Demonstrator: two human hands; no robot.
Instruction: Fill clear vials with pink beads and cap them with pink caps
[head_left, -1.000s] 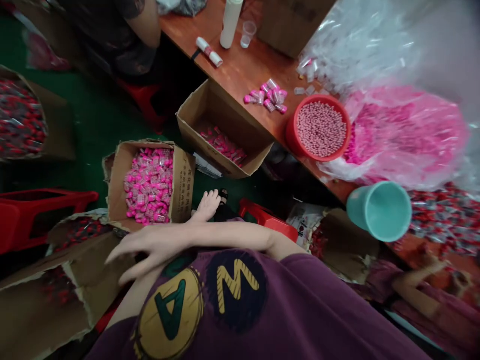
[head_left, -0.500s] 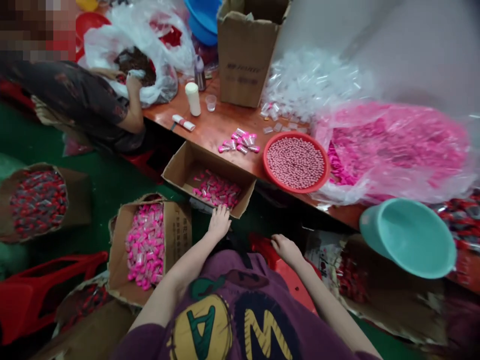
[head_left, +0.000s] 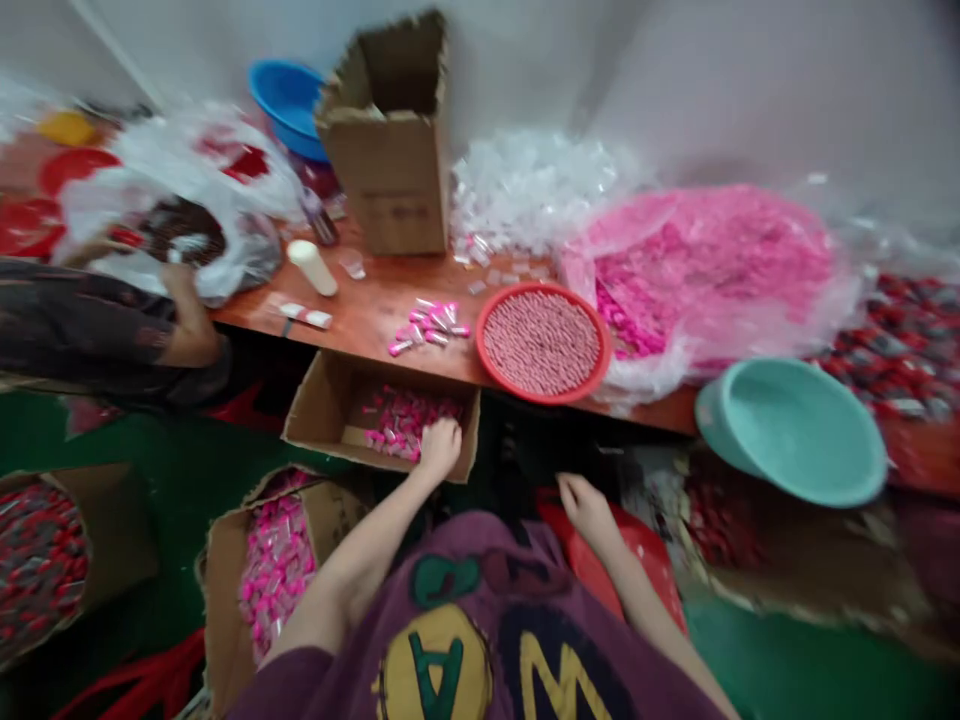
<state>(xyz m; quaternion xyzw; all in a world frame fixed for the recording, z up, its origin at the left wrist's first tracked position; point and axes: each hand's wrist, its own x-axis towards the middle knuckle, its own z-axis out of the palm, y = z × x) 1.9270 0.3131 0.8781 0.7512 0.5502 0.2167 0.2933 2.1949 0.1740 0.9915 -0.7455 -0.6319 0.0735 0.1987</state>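
Note:
My left hand rests on the near rim of an open cardboard box that holds pink-capped vials; its fingers curl over the edge. My right hand lies on a red plastic stool below the table, fingers bent down on the seat. Both hands are blurred. A red basin full of small pink pellets sits on the wooden table just above, with a few loose pink vials beside it.
A teal basin overhangs the table edge at right. A big bag of pink caps, clear vials, an upright carton and a blue bowl line the back. Another person's arm works at left. Floor boxes hold more vials.
The view has swung up from the floor to the table. My left hand moved from the box's outer side onto its near rim; my right hand stays on the stool.

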